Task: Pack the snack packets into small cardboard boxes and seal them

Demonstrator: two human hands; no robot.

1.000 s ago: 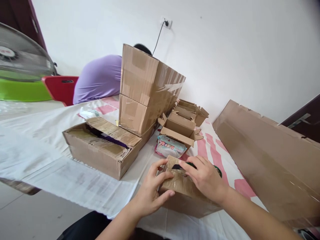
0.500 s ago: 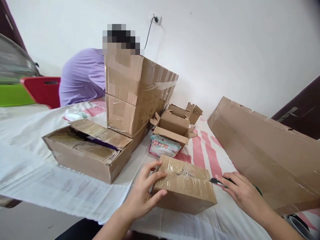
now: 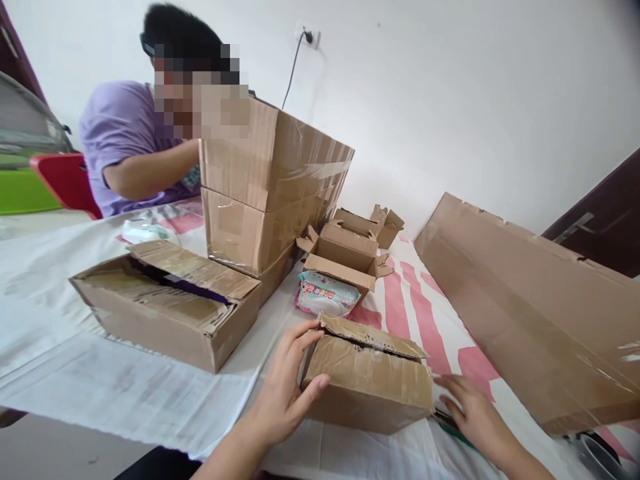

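A small taped cardboard box (image 3: pixel 367 383) lies on the white cloth in front of me, its top seam slit and one flap lifted at the far edge. My left hand (image 3: pixel 283 393) grips the box's left end, thumb on the front face and fingers up at the flap. My right hand (image 3: pixel 473 417) lies low on the cloth just right of the box, fingers stretched toward it. A green-handled cutter (image 3: pixel 450 427) shows under that hand; whether the hand grips it is unclear.
Behind the box are a packet of wipes (image 3: pixel 327 293) and small open cartons (image 3: pixel 345 250). A wide open carton (image 3: pixel 165 307) sits left, two stacked cartons (image 3: pixel 265 180) behind. A long flat carton (image 3: pixel 530 307) fills the right. A person in a purple shirt (image 3: pixel 125 140) sits across the table.
My right hand drew the cutter off the box top to the right and down onto the cloth. The box's flap has sprung up. The person opposite has sat up.
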